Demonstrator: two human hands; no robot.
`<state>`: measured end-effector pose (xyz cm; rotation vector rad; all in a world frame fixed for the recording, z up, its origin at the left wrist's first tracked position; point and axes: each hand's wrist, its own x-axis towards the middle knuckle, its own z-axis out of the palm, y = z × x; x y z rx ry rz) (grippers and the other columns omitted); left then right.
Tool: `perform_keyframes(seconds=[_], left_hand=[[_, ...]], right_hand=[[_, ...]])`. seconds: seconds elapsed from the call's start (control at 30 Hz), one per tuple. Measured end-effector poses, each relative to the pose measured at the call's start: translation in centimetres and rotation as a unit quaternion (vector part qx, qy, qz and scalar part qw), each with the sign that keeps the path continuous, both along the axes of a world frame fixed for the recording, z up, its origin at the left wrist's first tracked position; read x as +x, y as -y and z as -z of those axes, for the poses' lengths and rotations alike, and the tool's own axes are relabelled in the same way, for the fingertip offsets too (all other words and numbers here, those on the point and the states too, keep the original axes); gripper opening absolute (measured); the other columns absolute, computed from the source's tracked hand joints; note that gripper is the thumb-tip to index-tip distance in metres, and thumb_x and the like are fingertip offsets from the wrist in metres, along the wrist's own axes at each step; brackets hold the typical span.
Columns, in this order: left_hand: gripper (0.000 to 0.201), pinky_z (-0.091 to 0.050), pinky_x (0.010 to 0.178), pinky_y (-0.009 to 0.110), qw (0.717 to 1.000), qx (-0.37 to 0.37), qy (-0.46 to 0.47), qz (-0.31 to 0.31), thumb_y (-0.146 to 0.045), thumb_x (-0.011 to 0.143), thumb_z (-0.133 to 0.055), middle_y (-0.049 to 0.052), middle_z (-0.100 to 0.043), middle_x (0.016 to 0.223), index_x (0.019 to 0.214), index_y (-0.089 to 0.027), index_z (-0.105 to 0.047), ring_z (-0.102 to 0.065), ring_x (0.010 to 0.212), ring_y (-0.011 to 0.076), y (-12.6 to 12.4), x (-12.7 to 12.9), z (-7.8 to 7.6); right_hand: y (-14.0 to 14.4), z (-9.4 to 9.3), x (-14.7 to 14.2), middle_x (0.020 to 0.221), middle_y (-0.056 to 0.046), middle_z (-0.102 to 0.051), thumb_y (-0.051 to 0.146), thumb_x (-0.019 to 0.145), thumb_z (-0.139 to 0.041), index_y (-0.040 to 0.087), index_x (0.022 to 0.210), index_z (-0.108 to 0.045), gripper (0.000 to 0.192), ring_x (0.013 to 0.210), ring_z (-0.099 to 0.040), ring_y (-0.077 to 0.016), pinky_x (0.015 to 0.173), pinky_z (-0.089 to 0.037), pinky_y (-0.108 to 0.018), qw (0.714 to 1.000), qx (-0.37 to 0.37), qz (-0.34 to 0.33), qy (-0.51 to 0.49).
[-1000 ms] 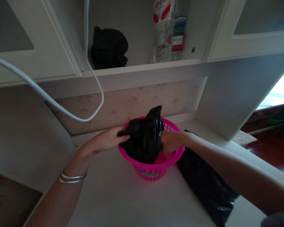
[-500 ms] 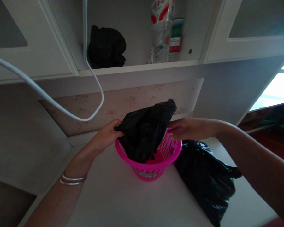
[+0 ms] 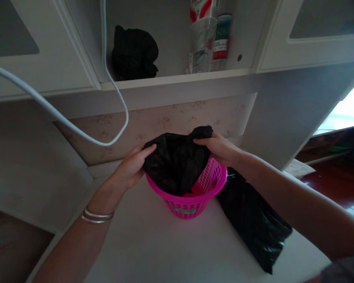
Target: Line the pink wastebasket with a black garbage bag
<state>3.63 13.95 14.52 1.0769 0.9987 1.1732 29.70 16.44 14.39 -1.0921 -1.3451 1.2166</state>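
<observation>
A small pink plastic basket [image 3: 194, 198] with a perforated wall stands on the white desk [image 3: 153, 247]. A black plastic bag [image 3: 174, 165] hangs into it and bulges above the rim. My left hand [image 3: 131, 167] grips the bag's left edge, with two silver bangles on that wrist. My right hand [image 3: 220, 147] pinches the bag's bunched top right corner, just above the basket's far rim. The bag covers most of the basket's inside; only a bit of pink bottom shows.
Another black plastic bag [image 3: 253, 222] lies on the desk right of the basket. On the shelf above sit a black bundle [image 3: 134, 53] and bottles [image 3: 208, 37]. A white cable [image 3: 118, 98] loops down at the left. A cabinet side panel [image 3: 283, 118] stands at the right.
My right hand left the basket's inside, rose past the rim, and now grips the bag's top right corner. The bag spread wider between both hands. The left hand kept its hold.
</observation>
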Motion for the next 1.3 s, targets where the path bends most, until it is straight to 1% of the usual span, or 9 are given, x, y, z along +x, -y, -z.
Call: perform_keyframes(seconds=[0.2,0.3,0.5,0.63,0.77,0.93,1.1,1.2,1.3], left_hand=[[0.020,-0.064,0.071,0.030,0.996,-0.047,0.050,-0.056,-0.017,0.089,-0.066,0.010,-0.082,0.094,0.105,-0.016,-0.077,-0.078,0.081,0.0223,0.4,-3.5,0.1],[0.018,-0.065,0.069,0.031,0.993,-0.088,0.062,-0.056,-0.017,0.089,-0.065,0.011,-0.082,0.089,0.101,-0.015,-0.078,-0.078,0.076,0.0225,1.8,-4.4,0.5],[0.021,-0.065,0.065,0.031,0.974,-0.196,0.092,-0.069,-0.026,0.096,-0.060,0.008,-0.082,0.082,0.094,-0.018,-0.079,-0.078,0.073,0.0233,4.7,-4.7,3.8],[0.029,-0.065,0.072,0.039,0.976,-0.185,0.108,-0.027,-0.046,0.094,-0.063,0.008,-0.083,0.098,0.105,-0.024,-0.079,-0.079,0.091,0.0299,4.7,-5.3,6.7],[0.032,-0.063,0.076,0.039,0.982,-0.174,0.068,-0.027,-0.043,0.088,-0.072,0.008,-0.082,0.104,0.115,-0.026,-0.076,-0.078,0.098,0.0308,3.4,-5.3,9.1],[0.027,-0.057,0.067,0.029,0.988,-0.136,0.054,-0.044,-0.026,0.083,-0.076,0.002,-0.082,0.103,0.109,-0.028,-0.075,-0.076,0.095,0.0243,1.4,-5.0,11.0],[0.025,-0.054,0.064,0.032,0.993,-0.110,0.025,-0.019,-0.020,0.070,-0.074,0.007,-0.079,0.090,0.095,-0.019,-0.076,-0.073,0.081,0.0260,-0.7,-6.0,9.7],[0.024,-0.053,0.063,0.032,0.996,-0.086,0.002,-0.037,-0.037,0.077,-0.070,0.007,-0.077,0.087,0.093,-0.019,-0.076,-0.069,0.075,0.0229,-2.3,-6.5,7.8],[0.038,-0.051,0.068,0.030,0.997,-0.049,-0.049,-0.041,-0.054,0.084,-0.071,0.008,-0.078,0.097,0.094,-0.019,-0.077,-0.069,0.086,0.0224,-3.4,-6.1,6.5]], right_hand=[[0.9,-3.0,4.4,0.092,-0.011,-0.082,0.014,0.098,-0.054,0.014,0.102,-0.072,0.018,0.073,-0.078,-0.0190,0.071,-0.069,-0.028,0.985,-0.110,0.066,-0.116],[2.9,-2.8,5.9,0.085,-0.009,-0.082,0.010,0.098,-0.054,0.014,0.106,-0.071,0.020,0.063,-0.077,-0.0177,0.059,-0.067,-0.023,0.962,-0.172,0.093,-0.189],[7.9,1.9,8.0,0.093,-0.011,-0.083,0.013,0.095,-0.059,0.015,0.113,-0.071,0.022,0.071,-0.081,-0.0216,0.060,-0.069,-0.026,0.952,-0.208,0.042,-0.220],[10.0,5.3,8.6,0.096,-0.009,-0.084,0.020,0.095,-0.065,0.018,0.113,-0.073,0.020,0.075,-0.082,-0.0223,0.065,-0.070,-0.027,0.942,-0.238,0.032,-0.235],[10.2,8.2,8.4,0.092,-0.007,-0.084,0.012,0.090,-0.070,0.016,0.105,-0.075,0.016,0.075,-0.081,-0.0194,0.070,-0.069,-0.025,0.925,-0.276,0.059,-0.253],[9.0,10.4,8.2,0.087,-0.005,-0.082,0.009,0.084,-0.076,0.019,0.094,-0.074,0.014,0.069,-0.078,-0.0191,0.063,-0.068,-0.028,0.945,-0.261,0.081,-0.180],[8.1,8.3,9.8,0.106,0.000,-0.079,0.006,0.073,-0.072,0.029,0.110,-0.072,0.044,0.084,-0.075,-0.0167,0.066,-0.064,-0.024,0.961,-0.154,0.136,-0.187],[6.3,6.1,11.1,0.116,-0.004,-0.076,0.023,0.083,-0.071,0.030,0.113,-0.070,0.031,0.097,-0.074,-0.0188,0.076,-0.064,-0.027,0.968,-0.108,0.188,-0.123],[3.6,4.9,11.3,0.127,-0.005,-0.072,0.041,0.091,-0.071,0.029,0.113,-0.068,0.026,0.108,-0.071,-0.0196,0.085,-0.062,-0.028,0.977,-0.081,0.199,-0.006]])
